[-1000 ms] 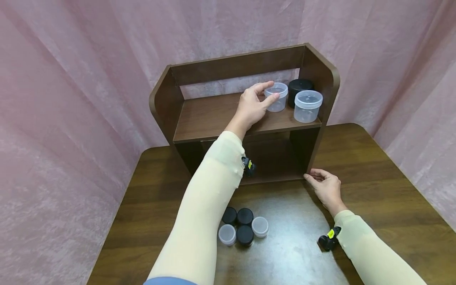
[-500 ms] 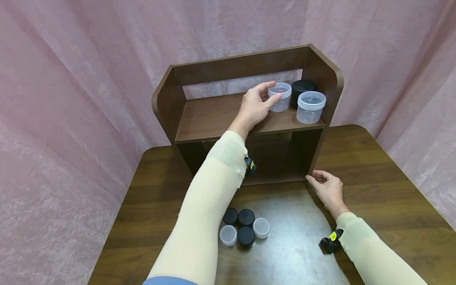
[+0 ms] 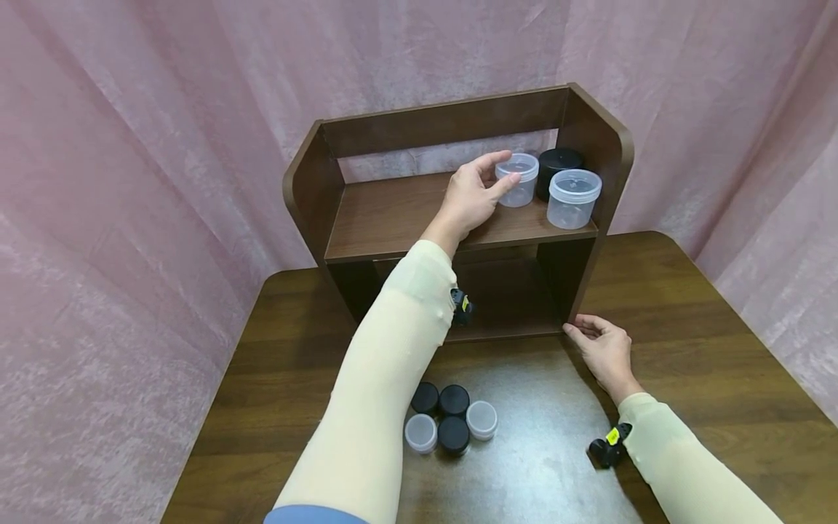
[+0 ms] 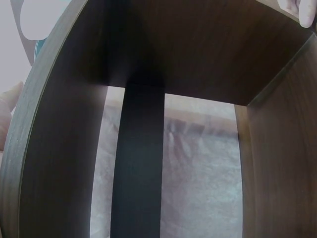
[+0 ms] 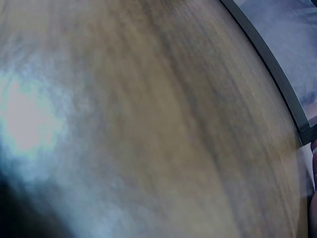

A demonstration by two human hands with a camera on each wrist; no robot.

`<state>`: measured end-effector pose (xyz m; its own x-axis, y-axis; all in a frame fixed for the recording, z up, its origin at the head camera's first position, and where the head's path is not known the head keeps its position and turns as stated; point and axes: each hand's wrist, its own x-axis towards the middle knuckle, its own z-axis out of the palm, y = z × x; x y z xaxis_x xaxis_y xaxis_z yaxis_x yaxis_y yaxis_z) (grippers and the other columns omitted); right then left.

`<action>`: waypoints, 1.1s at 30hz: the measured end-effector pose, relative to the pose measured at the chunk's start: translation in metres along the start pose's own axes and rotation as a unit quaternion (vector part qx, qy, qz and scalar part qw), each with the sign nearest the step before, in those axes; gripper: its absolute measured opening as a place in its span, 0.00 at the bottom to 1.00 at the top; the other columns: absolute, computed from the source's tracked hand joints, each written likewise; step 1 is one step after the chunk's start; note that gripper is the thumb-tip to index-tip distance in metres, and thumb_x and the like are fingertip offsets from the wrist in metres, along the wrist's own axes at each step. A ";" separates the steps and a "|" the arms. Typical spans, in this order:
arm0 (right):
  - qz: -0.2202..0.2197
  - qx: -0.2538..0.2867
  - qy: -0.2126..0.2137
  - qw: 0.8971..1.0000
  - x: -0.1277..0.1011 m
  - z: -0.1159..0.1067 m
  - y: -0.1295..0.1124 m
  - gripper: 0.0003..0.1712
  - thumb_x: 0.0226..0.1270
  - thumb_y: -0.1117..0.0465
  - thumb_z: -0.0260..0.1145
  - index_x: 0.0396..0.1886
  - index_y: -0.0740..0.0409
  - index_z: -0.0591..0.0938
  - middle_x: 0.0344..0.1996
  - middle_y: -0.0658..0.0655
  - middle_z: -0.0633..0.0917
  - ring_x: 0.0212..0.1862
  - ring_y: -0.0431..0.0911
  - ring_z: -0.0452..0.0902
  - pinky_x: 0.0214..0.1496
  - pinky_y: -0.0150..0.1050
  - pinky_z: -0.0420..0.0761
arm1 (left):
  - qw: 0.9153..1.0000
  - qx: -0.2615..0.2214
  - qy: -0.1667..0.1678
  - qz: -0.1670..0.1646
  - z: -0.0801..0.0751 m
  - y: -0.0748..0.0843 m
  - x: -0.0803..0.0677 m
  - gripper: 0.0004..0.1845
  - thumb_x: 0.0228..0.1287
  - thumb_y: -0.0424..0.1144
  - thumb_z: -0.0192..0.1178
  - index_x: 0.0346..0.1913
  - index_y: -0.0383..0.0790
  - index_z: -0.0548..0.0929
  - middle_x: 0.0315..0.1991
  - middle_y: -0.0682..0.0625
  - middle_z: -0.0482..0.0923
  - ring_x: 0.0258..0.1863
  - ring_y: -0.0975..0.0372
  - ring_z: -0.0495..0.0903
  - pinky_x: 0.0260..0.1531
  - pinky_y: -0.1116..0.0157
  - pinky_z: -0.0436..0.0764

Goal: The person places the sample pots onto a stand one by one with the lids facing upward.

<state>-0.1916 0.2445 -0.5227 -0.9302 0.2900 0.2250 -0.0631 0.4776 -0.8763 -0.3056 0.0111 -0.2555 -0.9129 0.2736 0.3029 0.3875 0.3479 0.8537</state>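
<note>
In the head view my left hand (image 3: 470, 195) reaches over the upper shelf of a brown wooden desk shelf (image 3: 406, 218). Its thumb and fingers hold a clear plastic jar (image 3: 519, 188) round the lid. To the right of that jar stand a black-lidded jar (image 3: 556, 164) at the back and a second clear jar (image 3: 572, 207) in front. Down at the table, my right hand (image 3: 604, 353) grips the lower front corner of the unit's right side panel (image 3: 583, 284) between thumb and fingers. In the left wrist view, fingertips (image 4: 307, 12) show at the upper right; the held jar is out of that view.
Small jars are grouped on the tabletop (image 3: 262, 437) before the unit, some with black lids (image 3: 453, 434) and some with whitish lids (image 3: 420, 432). A pink curtain (image 3: 164, 182) hangs behind the table. The lower compartment (image 3: 504, 298) is partly behind my left forearm.
The scene has slid slightly right and down in the head view. Both hands keep their places on the jar and the side panel.
</note>
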 end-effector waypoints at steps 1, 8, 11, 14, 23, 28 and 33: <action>0.000 -0.001 0.001 1.000 0.000 0.000 0.000 0.19 0.60 0.52 0.71 0.44 0.61 0.85 0.41 0.60 0.86 0.35 0.25 0.76 0.34 0.19 0.75 | 1.000 -0.001 -0.001 0.000 0.000 0.000 0.000 0.25 0.62 0.45 0.65 0.63 0.50 0.76 0.48 0.56 0.81 0.45 0.70 0.78 0.44 0.76 0.75; 0.004 -0.008 -0.002 1.000 0.000 -0.001 0.002 0.20 0.60 0.50 0.71 0.45 0.60 0.85 0.41 0.59 0.87 0.36 0.25 0.76 0.34 0.19 0.75 | 1.000 -0.007 -0.006 -0.004 0.002 -0.001 0.000 0.26 0.62 0.45 0.64 0.64 0.50 0.75 0.49 0.56 0.80 0.47 0.69 0.78 0.45 0.76 0.75; 0.007 -0.010 -0.003 1.000 0.000 -0.001 0.002 0.20 0.60 0.50 0.71 0.45 0.60 0.85 0.41 0.59 0.86 0.36 0.26 0.76 0.34 0.19 0.75 | 1.000 -0.009 -0.007 -0.007 0.001 -0.001 0.000 0.26 0.62 0.45 0.64 0.64 0.51 0.75 0.49 0.56 0.80 0.47 0.69 0.78 0.45 0.76 0.75; 0.007 -0.009 -0.006 1.000 -0.001 -0.001 0.001 0.20 0.60 0.50 0.71 0.45 0.60 0.85 0.42 0.59 0.86 0.36 0.27 0.76 0.34 0.19 0.75 | 1.000 -0.012 -0.007 -0.006 0.001 -0.001 -0.001 0.26 0.63 0.45 0.64 0.64 0.50 0.75 0.49 0.55 0.80 0.46 0.69 0.78 0.45 0.76 0.75; 0.002 -0.005 -0.003 1.000 0.001 0.002 -0.001 0.20 0.60 0.49 0.71 0.45 0.60 0.85 0.40 0.58 0.87 0.36 0.27 0.76 0.34 0.19 0.75 | 1.000 -0.012 0.000 -0.001 -0.003 -0.001 -0.001 0.28 0.62 0.45 0.65 0.65 0.49 0.74 0.50 0.54 0.80 0.47 0.67 0.78 0.45 0.75 0.75; -0.007 -0.002 0.000 1.000 0.002 0.003 0.000 0.19 0.60 0.50 0.71 0.44 0.60 0.85 0.40 0.59 0.87 0.35 0.26 0.76 0.34 0.19 0.75 | 1.000 -0.015 0.005 -0.001 -0.004 -0.002 -0.002 0.28 0.63 0.46 0.64 0.66 0.51 0.73 0.52 0.53 0.79 0.50 0.67 0.76 0.47 0.75 0.74; -0.006 0.000 0.005 1.000 0.003 0.003 0.000 0.19 0.60 0.52 0.72 0.43 0.61 0.85 0.39 0.59 0.87 0.34 0.26 0.77 0.33 0.19 0.75 | 0.999 -0.029 0.016 0.007 -0.004 -0.002 -0.002 0.27 0.63 0.45 0.64 0.65 0.49 0.74 0.53 0.52 0.79 0.52 0.68 0.77 0.48 0.75 0.74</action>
<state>-0.1957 0.2427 -0.5239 -0.9260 0.2916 0.2396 -0.0745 0.4811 -0.8735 -0.3049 0.0058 -0.2565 -0.9115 0.2497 0.3269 0.3928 0.2920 0.8720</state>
